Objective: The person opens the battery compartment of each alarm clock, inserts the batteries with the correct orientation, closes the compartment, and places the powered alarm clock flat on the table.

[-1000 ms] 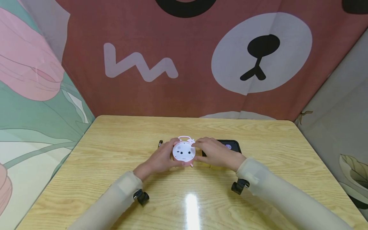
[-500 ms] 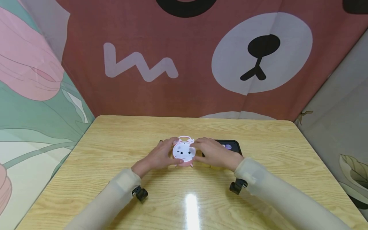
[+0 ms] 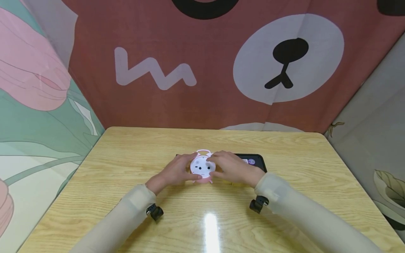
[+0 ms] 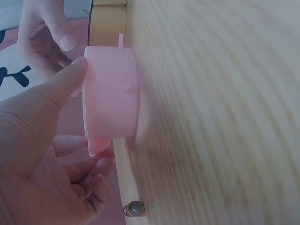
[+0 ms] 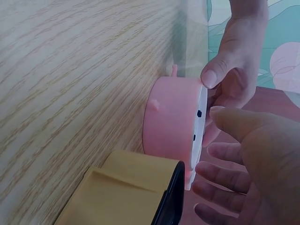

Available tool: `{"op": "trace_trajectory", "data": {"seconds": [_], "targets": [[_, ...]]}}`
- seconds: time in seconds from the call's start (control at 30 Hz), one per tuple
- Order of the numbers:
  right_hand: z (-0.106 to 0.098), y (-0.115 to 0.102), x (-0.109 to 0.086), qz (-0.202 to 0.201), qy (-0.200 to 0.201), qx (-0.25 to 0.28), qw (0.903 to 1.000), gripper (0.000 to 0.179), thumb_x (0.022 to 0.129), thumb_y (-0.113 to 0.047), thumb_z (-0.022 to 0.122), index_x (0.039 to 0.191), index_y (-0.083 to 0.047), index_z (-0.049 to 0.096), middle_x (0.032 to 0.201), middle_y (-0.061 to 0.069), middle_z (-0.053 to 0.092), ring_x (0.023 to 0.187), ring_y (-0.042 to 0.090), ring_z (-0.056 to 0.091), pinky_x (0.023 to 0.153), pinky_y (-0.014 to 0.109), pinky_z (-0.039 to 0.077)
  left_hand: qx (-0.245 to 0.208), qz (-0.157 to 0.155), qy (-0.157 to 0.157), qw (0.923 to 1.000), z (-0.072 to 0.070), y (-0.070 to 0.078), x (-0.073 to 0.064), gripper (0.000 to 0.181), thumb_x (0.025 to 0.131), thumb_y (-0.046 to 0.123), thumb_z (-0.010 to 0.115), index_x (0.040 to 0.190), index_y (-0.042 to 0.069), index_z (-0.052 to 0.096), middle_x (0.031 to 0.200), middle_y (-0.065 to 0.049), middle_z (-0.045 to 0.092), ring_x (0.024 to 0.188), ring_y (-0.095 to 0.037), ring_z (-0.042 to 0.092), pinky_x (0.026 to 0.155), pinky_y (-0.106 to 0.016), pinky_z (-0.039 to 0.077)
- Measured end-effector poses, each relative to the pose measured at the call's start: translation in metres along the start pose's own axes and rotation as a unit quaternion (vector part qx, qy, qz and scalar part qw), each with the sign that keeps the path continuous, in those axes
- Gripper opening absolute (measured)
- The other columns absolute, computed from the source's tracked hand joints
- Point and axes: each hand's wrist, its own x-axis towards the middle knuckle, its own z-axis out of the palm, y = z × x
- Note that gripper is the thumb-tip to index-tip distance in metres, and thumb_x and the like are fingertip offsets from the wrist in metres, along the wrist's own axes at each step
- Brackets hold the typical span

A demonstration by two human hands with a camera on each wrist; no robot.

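A round pink alarm clock lies face down on the wooden table, its white back with small black knobs turned up. Its handle points to the far side and its feet toward me. My left hand holds it from the left. In the left wrist view the thumb presses the rim of the back while the fingers curl by the pink bell. From the right, my right hand reaches over the back with thumb and fingers spread apart; in the right wrist view its fingertips hover close to the white surface.
Right of the clock, partly under my right hand, is a yellow box with a black-rimmed top. A small battery-like cylinder lies beyond my left hand. A patterned cloth hangs behind the table.
My right hand has slid slightly left over the clock's back. My left hand has shifted a little, now mostly covering the dark cylinder. The clock has turned slightly, showing both feet.
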Motion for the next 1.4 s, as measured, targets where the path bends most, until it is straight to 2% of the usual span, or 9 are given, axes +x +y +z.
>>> {"op": "trace_trajectory", "data": {"seconds": [0.27, 0.43, 0.63, 0.8, 0.97, 1.03, 1.2, 1.4], "targets": [[0.002, -0.004, 0.005, -0.009, 0.007, 0.0, 0.9999, 0.045, 0.096, -0.033, 0.069, 0.134, -0.009, 0.064, 0.134, 0.009, 0.066, 0.124, 0.026, 0.061, 0.107, 0.046, 0.048, -0.001, -0.026, -0.003, 0.9997, 0.0, 0.002, -0.003, 0.089, 0.083, 0.041, 0.083, 0.154, 0.008, 0.041, 0.15, -0.021, 0.052, 0.139, -0.038, 0.047, 0.117, -0.052, 0.037], [0.004, -0.007, 0.007, -0.009, 0.008, -0.013, 0.9998, 0.045, 0.097, -0.035, 0.069, 0.134, -0.01, 0.065, 0.133, 0.007, 0.066, 0.121, 0.023, 0.062, 0.105, 0.043, 0.049, -0.002, -0.026, -0.002, 0.9997, 0.0, 0.002, -0.002, 0.089, 0.083, 0.04, 0.083, 0.154, 0.008, 0.041, 0.15, -0.023, 0.05, 0.139, -0.039, 0.047, 0.117, -0.052, 0.037], [0.006, -0.012, 0.013, -0.016, 0.012, -0.025, 0.9995, 0.042, 0.095, -0.03, 0.071, 0.131, -0.007, 0.067, 0.128, 0.009, 0.068, 0.117, 0.022, 0.064, 0.103, 0.042, 0.051, -0.002, -0.021, -0.001, 0.9998, 0.0, 0.002, -0.002, 0.089, 0.083, 0.039, 0.084, 0.154, 0.007, 0.041, 0.15, -0.022, 0.051, 0.139, -0.038, 0.048, 0.115, -0.052, 0.038], [0.009, -0.014, 0.018, -0.012, 0.009, -0.035, 0.9993, 0.041, 0.095, -0.028, 0.071, 0.13, -0.008, 0.067, 0.129, 0.008, 0.068, 0.117, 0.022, 0.064, 0.101, 0.041, 0.052, -0.002, -0.008, 0.002, 1.0, 0.001, 0.001, -0.002, 0.088, 0.083, 0.037, 0.084, 0.153, 0.005, 0.041, 0.148, -0.022, 0.053, 0.136, -0.037, 0.05, 0.115, -0.052, 0.038], [0.01, -0.015, 0.021, -0.018, 0.01, -0.037, 0.9991, 0.037, 0.094, -0.025, 0.072, 0.126, -0.008, 0.069, 0.125, 0.009, 0.07, 0.11, 0.02, 0.065, 0.096, 0.04, 0.053, 0.0, -0.004, 0.003, 1.0, 0.001, 0.001, -0.002, 0.088, 0.083, 0.035, 0.084, 0.153, 0.005, 0.04, 0.145, -0.021, 0.056, 0.133, -0.034, 0.053, 0.11, -0.05, 0.043], [0.011, -0.016, 0.022, -0.02, 0.008, -0.04, 0.999, 0.036, 0.094, -0.025, 0.073, 0.126, -0.008, 0.07, 0.124, 0.009, 0.071, 0.107, 0.019, 0.065, 0.094, 0.04, 0.053, -0.003, -0.005, 0.003, 1.0, 0.001, 0.002, -0.002, 0.088, 0.083, 0.034, 0.084, 0.153, 0.004, 0.04, 0.144, -0.02, 0.057, 0.129, -0.031, 0.054, 0.104, -0.047, 0.046], [0.011, -0.016, 0.025, -0.025, 0.005, -0.045, 0.9987, 0.03, 0.094, -0.022, 0.073, 0.12, -0.008, 0.073, 0.122, 0.01, 0.071, 0.107, 0.021, 0.066, 0.094, 0.04, 0.054, -0.008, 0.0, 0.005, 1.0, 0.001, 0.001, -0.002, 0.088, 0.083, 0.034, 0.084, 0.153, 0.003, 0.04, 0.143, -0.02, 0.058, 0.119, -0.027, 0.056, 0.096, -0.043, 0.045], [0.011, -0.018, 0.027, -0.017, -0.008, -0.041, 0.999, 0.026, 0.095, -0.02, 0.072, 0.118, -0.008, 0.074, 0.122, 0.009, 0.07, 0.109, 0.019, 0.065, 0.095, 0.037, 0.054, -0.012, -0.004, 0.0, 0.9999, 0.001, 0.001, -0.002, 0.089, 0.083, 0.037, 0.084, 0.153, 0.004, 0.04, 0.145, -0.022, 0.055, 0.13, -0.032, 0.053, 0.104, -0.049, 0.044]]}}
